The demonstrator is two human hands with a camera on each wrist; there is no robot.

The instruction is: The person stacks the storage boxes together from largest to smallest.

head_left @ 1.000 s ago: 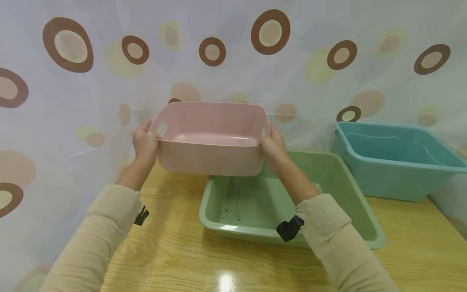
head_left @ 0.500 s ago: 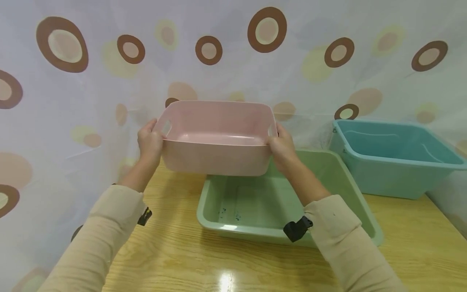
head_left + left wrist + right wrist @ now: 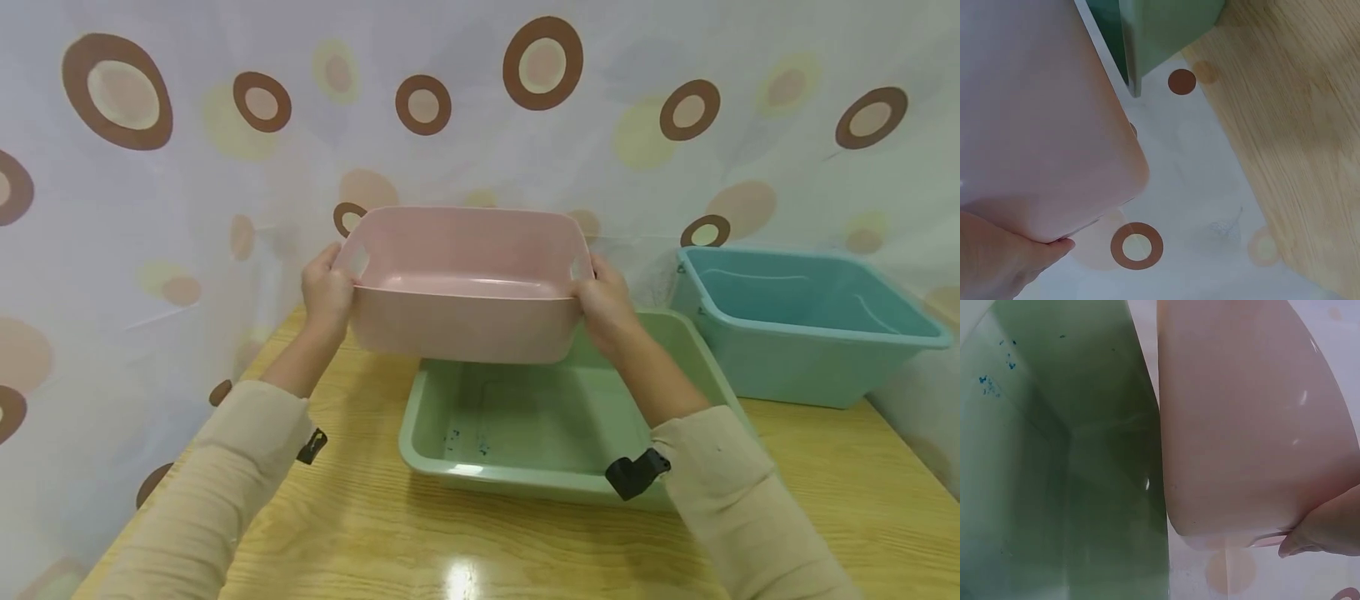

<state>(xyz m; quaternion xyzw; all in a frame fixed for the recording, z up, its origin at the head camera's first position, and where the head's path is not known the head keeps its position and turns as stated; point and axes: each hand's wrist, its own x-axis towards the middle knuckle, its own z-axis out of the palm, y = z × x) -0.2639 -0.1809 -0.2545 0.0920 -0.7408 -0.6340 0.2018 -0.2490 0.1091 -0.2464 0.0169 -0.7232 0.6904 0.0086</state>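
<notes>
A pink plastic bin [image 3: 465, 325] with a cut-out handle at each end is held level above the back left part of a large green tub [image 3: 525, 417]. My left hand [image 3: 327, 296] grips its left end at the handle, and my right hand [image 3: 606, 304] grips the right end the same way. Nothing shows inside the pink bin. In the left wrist view the thumb [image 3: 1054, 253] lies along the pink bin's edge. The right wrist view has the pink bin [image 3: 1247, 425] beside the green tub [image 3: 1104, 487], with the right hand [image 3: 1329, 528] at its corner.
A teal bin [image 3: 795, 367] stands on the wooden table [image 3: 360, 533] at the back right, close to the green tub. Small blue specks [image 3: 457, 442] mark the green tub's floor. A patterned sheet [image 3: 465, 158] hangs behind the table and along its left side.
Both hands have carried the pink bin a little to the right at about the same height. The grip looks the same, and the view has shifted slightly.
</notes>
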